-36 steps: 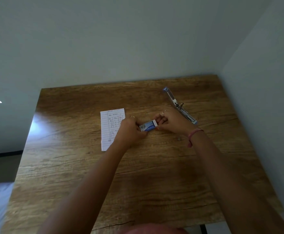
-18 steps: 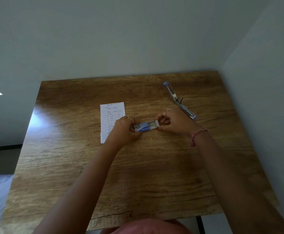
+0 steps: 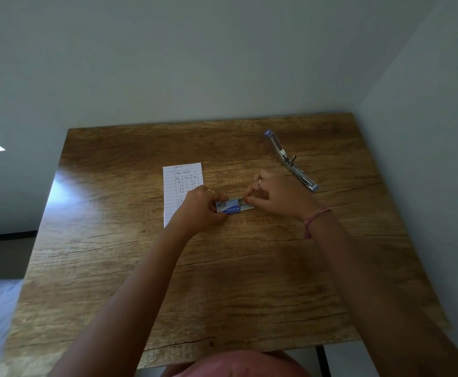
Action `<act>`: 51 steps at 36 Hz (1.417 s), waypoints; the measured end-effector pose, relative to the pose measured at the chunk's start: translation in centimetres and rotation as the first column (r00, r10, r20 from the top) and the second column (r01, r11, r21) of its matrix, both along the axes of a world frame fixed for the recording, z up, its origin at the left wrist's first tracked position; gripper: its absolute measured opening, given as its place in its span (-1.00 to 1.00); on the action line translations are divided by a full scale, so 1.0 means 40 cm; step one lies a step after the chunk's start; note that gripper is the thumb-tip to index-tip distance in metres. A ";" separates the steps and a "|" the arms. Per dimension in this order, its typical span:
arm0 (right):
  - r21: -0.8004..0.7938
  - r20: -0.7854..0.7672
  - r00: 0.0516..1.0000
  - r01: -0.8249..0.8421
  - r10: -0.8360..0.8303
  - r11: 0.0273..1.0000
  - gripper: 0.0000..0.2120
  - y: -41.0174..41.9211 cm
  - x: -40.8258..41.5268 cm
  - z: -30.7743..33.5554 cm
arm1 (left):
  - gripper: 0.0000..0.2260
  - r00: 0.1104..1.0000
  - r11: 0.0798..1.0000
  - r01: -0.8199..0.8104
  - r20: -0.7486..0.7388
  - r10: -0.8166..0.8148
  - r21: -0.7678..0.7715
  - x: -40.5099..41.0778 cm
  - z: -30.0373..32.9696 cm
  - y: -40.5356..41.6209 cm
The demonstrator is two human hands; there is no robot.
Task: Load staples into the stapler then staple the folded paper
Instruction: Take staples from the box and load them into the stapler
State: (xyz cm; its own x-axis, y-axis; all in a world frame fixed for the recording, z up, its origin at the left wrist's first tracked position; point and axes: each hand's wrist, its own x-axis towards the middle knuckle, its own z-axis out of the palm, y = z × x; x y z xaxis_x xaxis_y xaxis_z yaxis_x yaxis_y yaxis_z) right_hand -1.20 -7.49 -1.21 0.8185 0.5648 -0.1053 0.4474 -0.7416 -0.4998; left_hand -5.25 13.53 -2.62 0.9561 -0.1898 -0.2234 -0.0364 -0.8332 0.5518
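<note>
Holding a staple box over the wooden surface

Reaching forward from the near edge, both bare arms meet over the middle of the brown wood-grain surface (image 3: pixel 249 281). The left hand (image 3: pixel 199 209) has its grip closed around the left end of one small blue-and-white cardboard staple box (image 3: pixel 229 207), whose white inner tray shows at its right end. The right hand (image 3: pixel 279 195), wearing one ring and one pink wrist band, pinches that tray end with curled fingertips (image 3: pixel 247 199). One folded white lined paper (image 3: pixel 183 183) lies flat just left of the box, partly under the left hand. One silver stapler with blue tips (image 3: pixel 289 160) lies swung open, far right, apart from both hands.
</note>
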 end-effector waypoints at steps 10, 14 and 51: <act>-0.256 0.091 0.987 -0.108 0.135 0.961 -0.79 0.048 0.015 -0.005 | -0.60 1.000 1.000 0.004 0.026 -0.004 0.010 0.000 0.003 -0.003; -0.246 0.006 0.989 -0.140 0.146 0.959 -0.83 0.053 0.019 -0.001 | -0.62 0.999 1.000 0.012 0.032 -0.012 0.015 0.001 0.004 -0.002; 0.290 -0.619 0.720 0.581 -0.313 0.761 -0.95 -0.011 -0.017 -0.015 | -0.60 0.999 0.998 -0.052 -0.001 0.052 0.047 0.008 -0.003 -0.014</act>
State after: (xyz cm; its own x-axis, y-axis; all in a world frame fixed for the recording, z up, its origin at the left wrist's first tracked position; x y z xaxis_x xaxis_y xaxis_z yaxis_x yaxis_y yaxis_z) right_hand -1.90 -7.95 -1.80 0.8772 0.2332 -0.4196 -0.2983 -0.4201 -0.8571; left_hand -4.93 12.96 -2.73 0.9640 -0.1288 -0.2328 0.0090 -0.8586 0.5125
